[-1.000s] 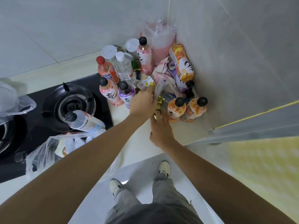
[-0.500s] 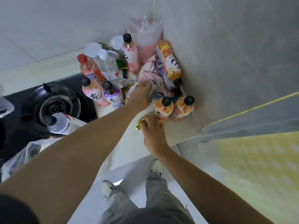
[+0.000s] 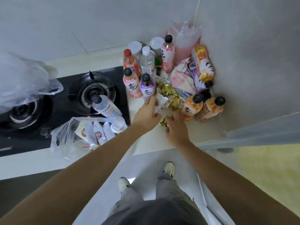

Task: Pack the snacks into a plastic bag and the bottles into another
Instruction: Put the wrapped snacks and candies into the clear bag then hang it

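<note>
Head view. The person stands at the tabletop, both arms reaching toward its far right corner, where the walls meet. The left hand pinches a white snack packet between thumb and fingers; the right hand curls over the gold-wrapped snacks just beside it, though whether its grip has closed on a wrapper cannot be told. The snacks lie heaped between two clusters of bottles: a pink bottle and a purple bottle on the left, two orange bottles on the right, more bottles upright behind.

Handling, as judged: the wrappers look light, thin and crinkly, so they should gather easily by a pinch at an edge or a scoop of several, but loose ones may slip out. The full bottles look heavier and rigid, best taken round the body or neck.

A clear plastic bag already holding packets lies at the near left, beside the gas stove, on which a clear bottle lies tipped. The standing bottles crowd the heap and could be knocked over.
</note>
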A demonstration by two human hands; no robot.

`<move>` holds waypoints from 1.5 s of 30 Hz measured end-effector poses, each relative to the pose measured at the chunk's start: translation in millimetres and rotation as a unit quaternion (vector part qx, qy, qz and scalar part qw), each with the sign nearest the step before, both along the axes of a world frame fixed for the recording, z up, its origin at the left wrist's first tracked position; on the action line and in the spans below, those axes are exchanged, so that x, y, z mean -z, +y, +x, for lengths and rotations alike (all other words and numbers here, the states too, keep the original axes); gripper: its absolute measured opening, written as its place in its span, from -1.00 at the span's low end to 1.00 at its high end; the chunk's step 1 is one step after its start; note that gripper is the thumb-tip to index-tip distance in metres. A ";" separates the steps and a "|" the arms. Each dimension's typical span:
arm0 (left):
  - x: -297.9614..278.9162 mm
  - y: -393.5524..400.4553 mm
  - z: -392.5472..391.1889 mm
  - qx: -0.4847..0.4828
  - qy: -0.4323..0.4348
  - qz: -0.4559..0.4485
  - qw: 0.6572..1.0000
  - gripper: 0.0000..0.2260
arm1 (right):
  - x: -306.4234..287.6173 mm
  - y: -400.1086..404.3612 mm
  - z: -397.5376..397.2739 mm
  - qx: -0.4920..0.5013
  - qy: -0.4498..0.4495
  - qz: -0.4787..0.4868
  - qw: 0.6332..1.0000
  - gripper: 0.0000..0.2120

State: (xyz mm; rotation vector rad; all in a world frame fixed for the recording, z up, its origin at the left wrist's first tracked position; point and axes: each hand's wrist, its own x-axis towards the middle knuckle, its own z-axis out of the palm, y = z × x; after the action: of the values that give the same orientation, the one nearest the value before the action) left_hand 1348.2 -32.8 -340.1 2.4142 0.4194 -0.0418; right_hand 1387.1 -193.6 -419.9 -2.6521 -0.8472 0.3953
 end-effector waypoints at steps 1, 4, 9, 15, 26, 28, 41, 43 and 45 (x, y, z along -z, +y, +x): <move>-0.8 5.1 -17.0 -0.005 0.001 -0.005 1.000 -0.69 | -0.3 1.6 -3.9 0.007 0.006 -0.010 1.000 -0.67; 0.3 23.1 -65.9 -0.021 0.014 -0.019 0.999 -0.71 | 0.6 2.7 -14.5 0.035 0.006 -0.023 0.999 -0.63; -4.0 67.4 -141.5 -0.071 0.028 -0.031 0.997 -0.72 | 3.0 4.6 -24.7 0.047 -0.022 -0.026 0.998 -0.64; -2.2 126.4 -218.7 -0.151 0.035 -0.028 0.987 -0.72 | -7.2 36.0 -65.1 0.056 -0.027 -0.013 0.998 -0.68; 17.4 180.1 -243.8 -0.252 0.077 -0.038 0.964 -0.63 | -76.0 152.9 -160.9 -0.010 -0.062 0.170 0.983 -0.73; 22.2 185.7 -244.2 -0.270 0.079 -0.055 0.958 -0.61 | -77.1 179.0 -172.8 -0.048 -0.043 0.158 0.985 -0.72; 39.1 211.5 -262.9 -0.217 0.100 -0.051 0.970 -0.55 | -45.2 245.0 -190.5 -0.123 0.008 0.032 0.992 -0.74; 34.8 212.7 -261.7 -0.202 0.092 -0.019 0.975 -0.56 | -48.9 241.7 -189.6 -0.133 -0.017 0.026 0.991 -0.74; 28.4 210.7 -255.6 -0.185 0.071 0.006 0.980 -0.57 | -56.3 237.3 -188.2 -0.140 -0.043 0.042 0.988 -0.76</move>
State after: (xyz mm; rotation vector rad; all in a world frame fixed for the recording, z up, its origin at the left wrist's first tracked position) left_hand 1092.7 177.8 -368.5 2.3153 0.9292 -0.0469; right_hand 1198.9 43.7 -363.6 -2.4924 -1.2424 0.3055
